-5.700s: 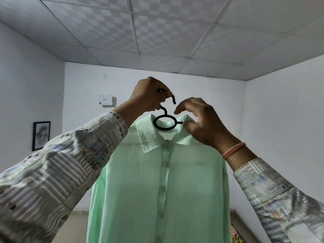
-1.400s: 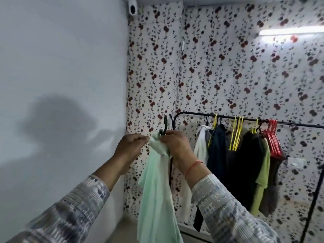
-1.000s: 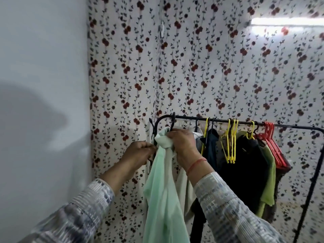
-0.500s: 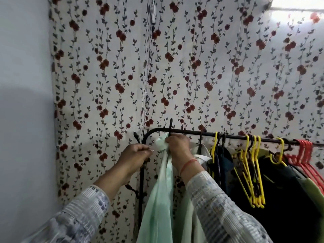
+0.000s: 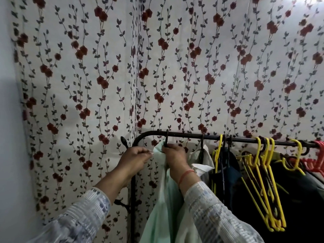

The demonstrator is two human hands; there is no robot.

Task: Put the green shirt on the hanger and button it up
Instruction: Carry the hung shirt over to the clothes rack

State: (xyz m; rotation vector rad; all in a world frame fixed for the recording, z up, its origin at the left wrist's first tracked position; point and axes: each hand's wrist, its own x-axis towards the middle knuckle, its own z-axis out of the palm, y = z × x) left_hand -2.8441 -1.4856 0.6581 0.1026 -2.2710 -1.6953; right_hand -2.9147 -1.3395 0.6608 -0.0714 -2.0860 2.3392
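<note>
The pale green shirt [image 5: 164, 213] hangs on a black hanger whose hook [image 5: 166, 139] is looped over the left end of the black rail [image 5: 192, 135]. My right hand [image 5: 173, 156] grips the hanger's neck and the shirt's collar just under the rail. My left hand [image 5: 135, 157] pinches the collar's left edge beside the rail's bend. The hanger's body is hidden inside the shirt, and the shirt's lower part runs out of view.
To the right on the rail hang a white garment [image 5: 201, 162], dark clothes [image 5: 298, 199], several bare yellow hangers [image 5: 263, 181] and red hangers [image 5: 317, 160]. The rack's upright post [image 5: 132, 204] stands under my left wrist. Flowered wallpaper [image 5: 157, 67] lies close behind.
I have turned from holding the shirt up in the room to the rack and stepped closer. The hanger's hook has gone onto the rail's left end, both hands staying at the collar.
</note>
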